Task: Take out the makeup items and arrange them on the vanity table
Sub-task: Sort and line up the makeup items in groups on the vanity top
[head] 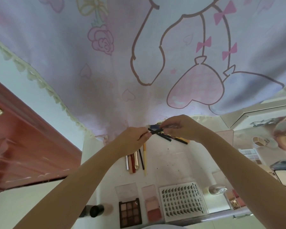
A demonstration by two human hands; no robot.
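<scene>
Palettes line the near edge of the white vanity table point(172, 162): an open eyeshadow palette point(130, 212) with nine brown and pink pans, a blush palette point(153, 207) holding pink and red shades under its raised clear lid, and a clear lash tray point(182, 201) filled with rows of dark lash clusters, printed "XOYO" along one side. Left of them lie two black bottles point(93, 211). Farther in, slim pens and pencils point(136, 160) lie side by side. Above them the left hand point(133, 138) and right hand point(178, 126) pinch opposite ends of a thin black pencil point(154, 131), perhaps an eyeliner. Beyond hangs a pastel cartoon cloth point(122, 55).
</scene>
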